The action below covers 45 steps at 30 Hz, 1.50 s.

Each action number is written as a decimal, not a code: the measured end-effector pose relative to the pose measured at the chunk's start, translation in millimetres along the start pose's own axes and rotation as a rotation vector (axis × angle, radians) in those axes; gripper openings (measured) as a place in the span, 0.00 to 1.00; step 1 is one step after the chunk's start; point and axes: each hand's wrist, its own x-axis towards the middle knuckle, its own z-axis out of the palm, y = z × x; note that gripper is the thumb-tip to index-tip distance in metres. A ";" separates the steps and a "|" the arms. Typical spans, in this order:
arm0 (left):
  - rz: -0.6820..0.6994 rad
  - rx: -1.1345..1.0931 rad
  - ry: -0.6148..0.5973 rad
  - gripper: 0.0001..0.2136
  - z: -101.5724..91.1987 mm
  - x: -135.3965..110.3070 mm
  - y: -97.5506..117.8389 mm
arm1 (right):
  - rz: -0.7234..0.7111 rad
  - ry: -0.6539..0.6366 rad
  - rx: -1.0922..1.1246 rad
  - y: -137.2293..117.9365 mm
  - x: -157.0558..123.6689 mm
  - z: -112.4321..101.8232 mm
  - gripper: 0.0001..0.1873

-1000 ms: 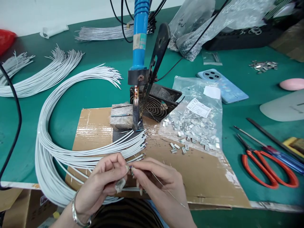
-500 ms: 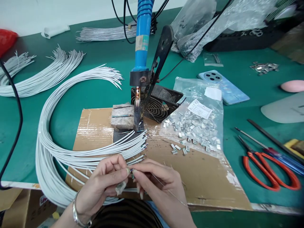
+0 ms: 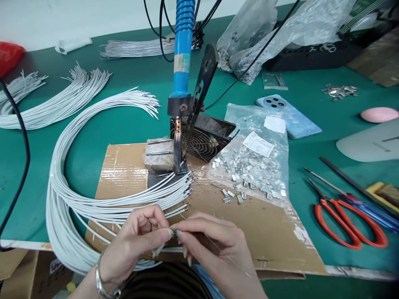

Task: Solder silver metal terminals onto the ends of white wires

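Observation:
My left hand [image 3: 141,236] is closed, its thumb and finger pinching a tiny blue-green part [image 3: 175,232] whose kind I cannot make out. Against the same part, my right hand [image 3: 215,245] presses its thumb and fingertips. A thin silvery solder wire [image 3: 229,259] runs through the right hand's fingers. Below the left fingertips hangs a crumpled whitish bit [image 3: 158,250], partly hidden. Just beyond both hands lie the ends of a bundle of white cables [image 3: 124,203]. Above those ends a blue-handled soldering iron [image 3: 183,62] points tip down, clamped in a holder.
A cardboard sheet [image 3: 264,241] lies under the work. On the right are a bag of small metal shells [image 3: 258,166], a phone [image 3: 293,116], orange-handled scissors [image 3: 352,220] and a screwdriver [image 3: 358,201]. A black fan [image 3: 205,139] stands behind the iron; more cable bundles [image 3: 62,99] lie left.
The right hand has shifted slightly right and down, and the pinched part has turned so less of it shows. The whole view has moved a little; both hands keep their pinch.

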 end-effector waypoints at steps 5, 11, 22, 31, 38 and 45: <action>0.003 0.029 -0.010 0.16 1.2 0.7 3.0 | -0.061 0.005 -0.132 -1.2 -5.2 -3.4 0.10; -0.005 0.030 -0.028 0.16 0.4 1.6 2.5 | -0.175 -0.068 -0.299 -5.1 -5.4 -11.1 0.11; 0.032 0.055 -0.082 0.15 -5.4 1.8 -3.4 | -0.107 -0.046 -0.185 0.5 -8.5 -9.4 0.11; 0.000 0.045 -0.095 0.17 -4.9 2.1 -4.0 | -0.223 -0.073 -0.283 2.6 -9.7 -13.1 0.15; 0.025 0.115 -0.120 0.16 -7.4 1.7 -8.1 | -0.254 -0.126 -0.335 -2.9 -9.4 -18.8 0.12; 0.001 0.428 -0.204 0.12 -6.8 0.0 1.0 | -0.266 -0.451 -0.485 -28.0 10.3 -33.7 0.10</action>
